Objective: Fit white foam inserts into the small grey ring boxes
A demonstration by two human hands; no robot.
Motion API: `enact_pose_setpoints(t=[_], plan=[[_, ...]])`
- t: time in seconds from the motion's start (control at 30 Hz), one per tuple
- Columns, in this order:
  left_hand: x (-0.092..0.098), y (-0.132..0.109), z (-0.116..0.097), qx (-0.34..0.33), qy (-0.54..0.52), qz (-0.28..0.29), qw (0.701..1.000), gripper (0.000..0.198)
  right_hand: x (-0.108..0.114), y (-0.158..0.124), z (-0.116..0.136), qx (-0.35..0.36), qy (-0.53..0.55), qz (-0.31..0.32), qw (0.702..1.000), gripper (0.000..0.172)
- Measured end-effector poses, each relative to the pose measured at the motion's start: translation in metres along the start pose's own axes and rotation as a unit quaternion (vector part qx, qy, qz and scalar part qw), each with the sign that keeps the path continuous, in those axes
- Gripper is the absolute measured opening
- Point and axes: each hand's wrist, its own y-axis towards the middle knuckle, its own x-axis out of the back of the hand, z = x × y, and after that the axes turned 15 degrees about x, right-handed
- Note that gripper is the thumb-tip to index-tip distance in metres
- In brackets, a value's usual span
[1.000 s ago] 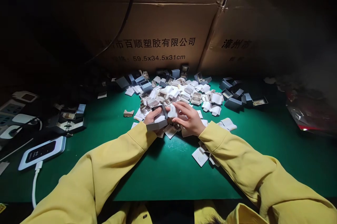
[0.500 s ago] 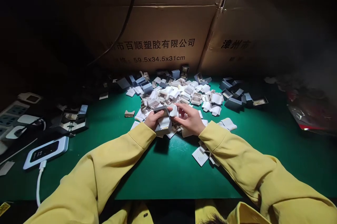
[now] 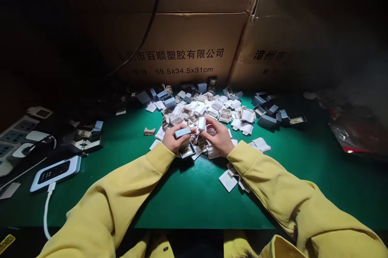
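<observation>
My left hand [image 3: 171,140] is closed around a small blue-grey hinged box [image 3: 182,132], which looks like a jewellery box. Its lid is raised, and the lower half shows a dark interior with something pale or gold inside. Close by on the right, my right hand [image 3: 221,140] pinches a small white padded insert [image 3: 201,124] between thumb and fingers. The insert is held just above the pile, beside the box. Below and beyond both hands lies a heap of white inserts [image 3: 214,105], some showing beige card undersides.
Blue-grey boxes [image 3: 267,120] lie behind and right of the heap. Further left are an open box [image 3: 86,143], a white device [image 3: 56,173] with a cable, and a power strip [image 3: 18,133]. Cardboard cartons [image 3: 182,32] stand behind the green table [image 3: 194,205]. Clear plastic packaging [image 3: 357,129] lies right.
The box in my left hand has turned, so its lid top and dark interior now show instead of white padding. The white insert in my right hand has tipped more upright. The view has shifted slightly.
</observation>
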Motion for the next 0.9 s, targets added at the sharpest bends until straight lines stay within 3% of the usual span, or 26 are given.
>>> enact_pose_setpoints(t=[0.13,0.3,0.43,0.6,0.73,0.9], plan=[[-0.004,-0.001,0.008,-0.012,0.012,-0.002,1.000,0.027,-0.001,0.001,0.001,0.019,-0.002,-0.006,1.000,0.041],[-0.008,0.000,0.003,-0.055,0.020,-0.028,0.998,0.043,-0.001,0.000,0.002,0.032,0.010,0.011,0.999,0.042],[-0.008,0.002,-0.001,-0.062,0.057,-0.055,0.995,0.034,-0.001,0.000,0.004,0.049,0.009,0.030,0.998,0.043],[-0.009,0.000,0.011,-0.074,0.024,-0.025,0.997,0.046,0.000,0.000,0.005,0.052,-0.007,0.034,0.998,0.044],[-0.011,-0.003,0.017,-0.126,0.097,-0.015,0.987,0.052,-0.001,-0.001,0.003,0.049,-0.012,0.050,0.997,0.046],[-0.011,-0.002,0.017,-0.130,0.158,-0.046,0.978,0.057,-0.001,-0.002,0.002,0.041,0.006,0.049,0.998,0.047]])
